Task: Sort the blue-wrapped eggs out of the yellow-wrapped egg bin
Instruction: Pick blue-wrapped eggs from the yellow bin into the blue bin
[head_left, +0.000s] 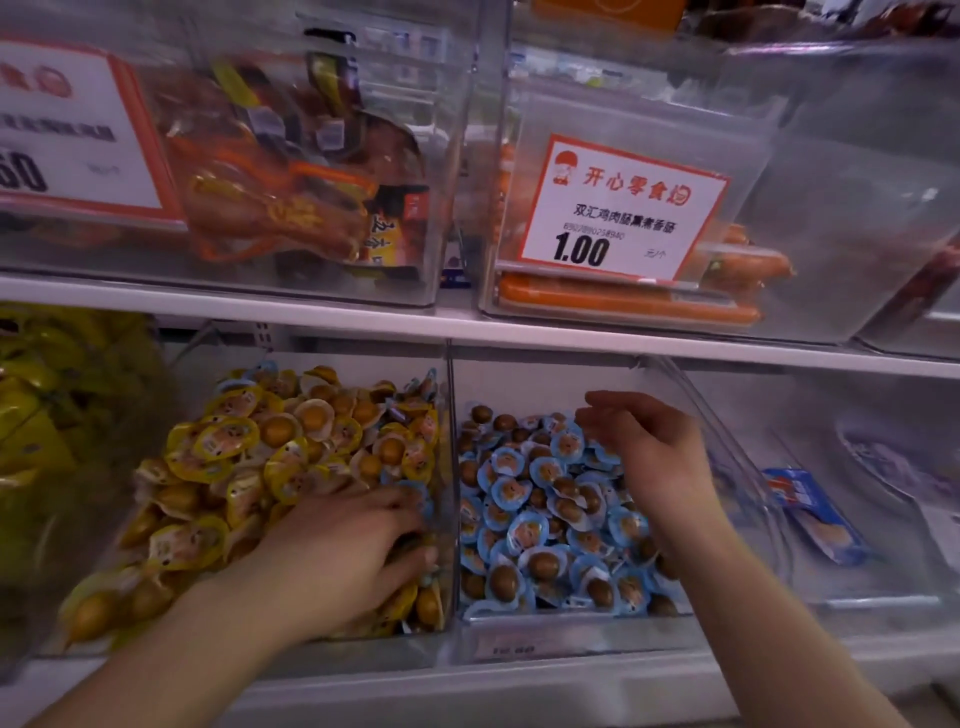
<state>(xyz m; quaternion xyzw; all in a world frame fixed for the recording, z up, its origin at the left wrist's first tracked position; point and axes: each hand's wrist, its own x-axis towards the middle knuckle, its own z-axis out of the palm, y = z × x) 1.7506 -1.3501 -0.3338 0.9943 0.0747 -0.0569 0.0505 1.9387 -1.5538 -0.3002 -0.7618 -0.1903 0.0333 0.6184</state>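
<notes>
Two clear bins sit side by side on the lower shelf. The yellow-wrapped egg bin (441, 597) on the left is heaped with yellow-wrapped eggs (234, 441). A few blue-wrapped eggs (260, 371) lie at its back edge. My left hand (358, 551) reaches into its right front corner, fingers curled around a blue-wrapped egg (418, 491) by the divider wall. The blue-wrapped egg bin (571, 629) on the right holds many blue-wrapped eggs (524, 530). Over its right side hovers my right hand (649, 441), fingers relaxed and holding nothing.
A white shelf board (467, 327) runs just above the bins. On it stand clear boxes of orange snack packs (291, 208) and sausages (623, 301) with a price card (623, 208). Yellow packs (47, 395) lie left, a blue packet (810, 514) right.
</notes>
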